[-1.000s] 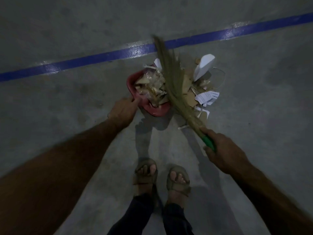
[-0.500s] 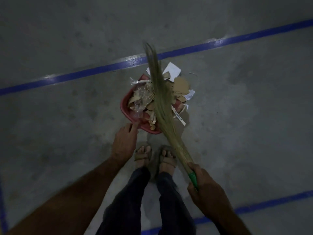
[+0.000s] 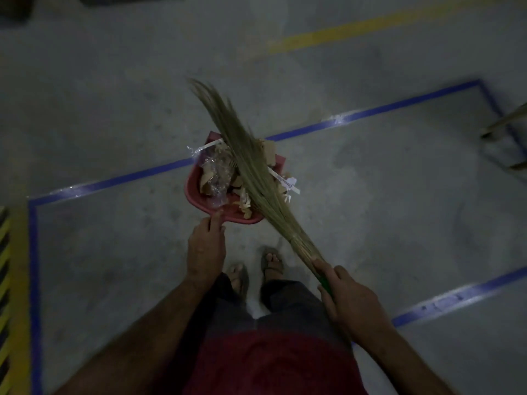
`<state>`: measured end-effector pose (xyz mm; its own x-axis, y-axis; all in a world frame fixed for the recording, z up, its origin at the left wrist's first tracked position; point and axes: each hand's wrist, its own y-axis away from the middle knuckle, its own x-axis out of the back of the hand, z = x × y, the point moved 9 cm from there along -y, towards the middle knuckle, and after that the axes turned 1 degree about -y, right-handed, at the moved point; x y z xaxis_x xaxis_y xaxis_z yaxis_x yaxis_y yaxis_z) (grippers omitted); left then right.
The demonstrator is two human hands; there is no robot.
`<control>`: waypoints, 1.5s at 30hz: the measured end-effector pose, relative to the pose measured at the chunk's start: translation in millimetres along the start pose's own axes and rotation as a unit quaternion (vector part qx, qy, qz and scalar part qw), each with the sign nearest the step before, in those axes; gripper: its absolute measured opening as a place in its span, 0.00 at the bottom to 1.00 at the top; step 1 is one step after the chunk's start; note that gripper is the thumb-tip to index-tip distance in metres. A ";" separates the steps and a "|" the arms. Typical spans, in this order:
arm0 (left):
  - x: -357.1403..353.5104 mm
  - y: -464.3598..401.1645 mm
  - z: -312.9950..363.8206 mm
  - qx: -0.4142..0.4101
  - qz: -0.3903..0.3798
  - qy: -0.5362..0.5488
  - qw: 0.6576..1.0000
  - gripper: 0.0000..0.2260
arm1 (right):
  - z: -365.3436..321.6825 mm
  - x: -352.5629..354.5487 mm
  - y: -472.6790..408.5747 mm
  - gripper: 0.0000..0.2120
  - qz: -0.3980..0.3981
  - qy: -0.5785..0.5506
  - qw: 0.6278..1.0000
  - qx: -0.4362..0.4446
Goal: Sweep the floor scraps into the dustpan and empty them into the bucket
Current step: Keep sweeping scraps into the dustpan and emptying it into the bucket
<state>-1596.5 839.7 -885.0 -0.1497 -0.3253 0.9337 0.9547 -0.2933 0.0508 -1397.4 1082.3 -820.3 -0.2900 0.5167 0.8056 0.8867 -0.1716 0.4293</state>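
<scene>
A red dustpan (image 3: 194,192) hangs above the floor in front of me, heaped with cardboard, paper and clear plastic scraps (image 3: 219,178). My left hand (image 3: 206,246) grips its handle at the near edge. My right hand (image 3: 349,297) holds the green handle of a straw broom (image 3: 251,169), whose bristles lie across the scraps and reach past the pan's far rim. No bucket is in view.
Blue tape lines (image 3: 370,111) box in the grey concrete floor around me, and a yellow line (image 3: 356,27) runs at the back. Yellow-black hazard stripes (image 3: 7,280) edge the left. Furniture legs (image 3: 504,124) stand at the far right. My sandalled feet (image 3: 256,269) are below the pan.
The dustpan has come up off the floor with the scraps in it, the broom laid over them. I have straightened up, and the view now takes in more floor.
</scene>
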 end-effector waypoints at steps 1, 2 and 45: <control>13.7 6.0 2.8 -0.007 0.017 -0.003 1.000 0.19 | -8.1 4.1 10.1 0.25 0.010 0.008 1.000 0.009; 26.0 12.4 4.4 -0.013 0.032 -0.003 0.999 0.19 | -15.8 7.2 19.8 0.26 0.023 0.018 0.999 0.018; -17.9 665.6 329.4 -0.457 -0.137 -0.019 0.879 0.15 | 95.4 -209.9 823.3 0.31 0.258 -0.087 0.897 -0.348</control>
<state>-873.6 946.4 -751.1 -0.3162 -0.1040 0.9430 0.2762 -0.9610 -0.0134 -572.2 912.6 -675.0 0.2091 0.3307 0.9203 0.4303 -0.8762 0.2171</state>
